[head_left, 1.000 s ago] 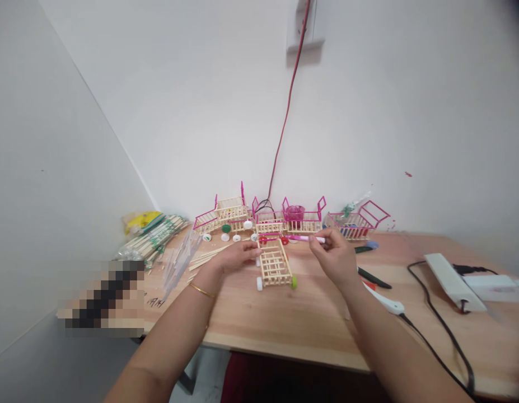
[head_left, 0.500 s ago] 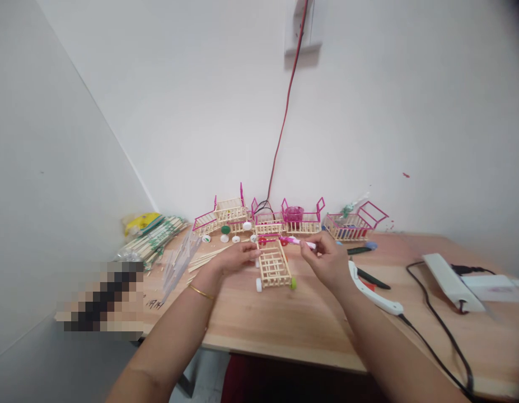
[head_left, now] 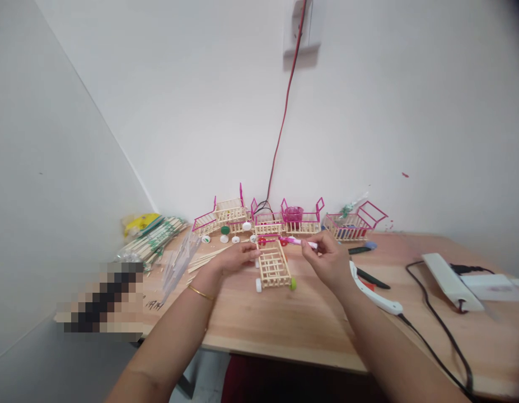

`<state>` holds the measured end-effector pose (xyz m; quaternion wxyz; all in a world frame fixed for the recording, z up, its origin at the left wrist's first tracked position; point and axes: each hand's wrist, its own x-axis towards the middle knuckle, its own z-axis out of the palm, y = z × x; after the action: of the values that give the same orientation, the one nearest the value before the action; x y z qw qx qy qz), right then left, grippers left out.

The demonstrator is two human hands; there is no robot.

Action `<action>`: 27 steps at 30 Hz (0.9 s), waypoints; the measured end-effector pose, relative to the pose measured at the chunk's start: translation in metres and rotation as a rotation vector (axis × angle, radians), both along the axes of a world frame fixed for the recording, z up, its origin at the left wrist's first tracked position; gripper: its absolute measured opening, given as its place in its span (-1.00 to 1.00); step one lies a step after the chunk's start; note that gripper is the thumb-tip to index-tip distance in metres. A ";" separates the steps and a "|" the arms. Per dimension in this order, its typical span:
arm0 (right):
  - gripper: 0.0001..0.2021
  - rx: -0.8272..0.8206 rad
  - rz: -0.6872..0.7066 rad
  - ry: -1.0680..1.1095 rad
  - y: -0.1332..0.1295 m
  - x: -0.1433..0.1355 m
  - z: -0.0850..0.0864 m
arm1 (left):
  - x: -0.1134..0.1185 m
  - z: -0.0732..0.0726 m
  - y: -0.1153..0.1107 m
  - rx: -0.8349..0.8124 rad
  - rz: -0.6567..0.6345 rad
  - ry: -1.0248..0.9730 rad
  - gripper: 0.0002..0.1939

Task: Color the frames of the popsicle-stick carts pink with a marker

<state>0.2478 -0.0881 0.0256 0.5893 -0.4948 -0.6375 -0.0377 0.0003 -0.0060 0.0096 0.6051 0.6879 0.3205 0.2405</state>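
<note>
A small cart (head_left: pixel 275 267) built from pale wooden sticks stands on the table in front of me, with white wheels on the left and a lime-green wheel at its near right corner. My left hand (head_left: pixel 241 256) grips the cart's far left side with its fingertips. Between the fingers of my right hand (head_left: pixel 326 253) is a white-handled brush (head_left: pixel 299 241), its head coated in pink paint. That head points left, by the cart's far top bar, which looks pink; whether they touch I cannot tell.
Several pink-trimmed stick carts (head_left: pixel 303 225) line the wall, with a pink-stained cup (head_left: pixel 293 216) among them. Bundled sticks (head_left: pixel 160 240) and a plastic bag (head_left: pixel 177 263) lie left. A white corded tool (head_left: pixel 374 294), black-handled tool (head_left: pixel 373 278) and power strip (head_left: pixel 452 281) lie right.
The brush and my right hand have shifted very slightly to the right. My left hand and the cart look the same.
</note>
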 end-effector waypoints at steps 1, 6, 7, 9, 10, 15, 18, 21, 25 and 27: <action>-0.84 -0.005 -0.001 -0.002 0.001 0.001 -0.001 | 0.000 0.000 0.000 -0.001 0.002 -0.002 -0.37; -0.83 0.006 -0.005 0.009 0.000 0.001 -0.001 | 0.000 -0.001 0.000 -0.006 0.006 -0.009 -0.38; -0.83 0.009 -0.003 0.006 0.000 0.000 -0.001 | 0.000 -0.001 0.000 -0.002 0.006 -0.008 -0.38; -0.84 0.009 0.005 -0.004 -0.001 0.000 0.000 | 0.000 -0.001 0.001 0.003 0.002 -0.008 -0.37; -0.84 0.007 0.010 -0.005 -0.001 0.000 0.000 | 0.000 -0.001 0.001 0.003 0.001 -0.010 -0.37; -0.84 0.018 0.028 0.025 0.000 0.002 -0.002 | 0.000 -0.002 0.003 0.004 -0.008 -0.007 -0.37; -0.85 0.023 0.049 0.045 0.001 0.003 -0.004 | 0.000 -0.004 0.004 -0.009 -0.003 -0.016 -0.39; -0.87 0.037 0.057 0.076 0.002 0.004 -0.006 | -0.001 -0.006 0.004 -0.025 0.007 -0.024 -0.42; -0.87 0.022 0.063 0.064 0.003 0.004 -0.006 | -0.001 -0.006 0.004 -0.014 -0.002 -0.019 -0.41; -0.87 0.011 0.049 0.065 0.003 0.004 -0.005 | 0.000 -0.005 0.004 -0.012 -0.002 -0.015 -0.40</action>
<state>0.2521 -0.0850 0.0203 0.6133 -0.4767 -0.6297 -0.0108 -0.0001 -0.0023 0.0047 0.6119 0.6826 0.3168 0.2433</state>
